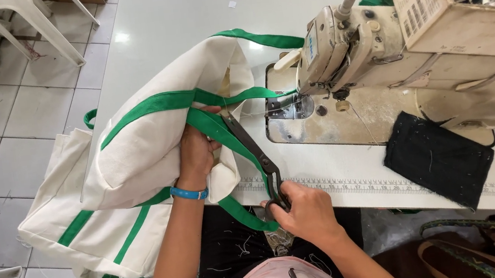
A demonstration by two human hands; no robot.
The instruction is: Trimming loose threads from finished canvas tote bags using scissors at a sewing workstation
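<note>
I see a cream bag [136,145] with green straps, bunched at nine o'clock; dark scissors [253,152] lie slanted across its strap.

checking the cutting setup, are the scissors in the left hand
No, the right hand grips the scissors, while the left hand holds the green strap of the cream tote bag.

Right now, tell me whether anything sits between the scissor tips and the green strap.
Nothing visible does. The scissors, gripped by the right hand, point their tips right at the green strap, which the left hand holds against the cream bag.
</note>
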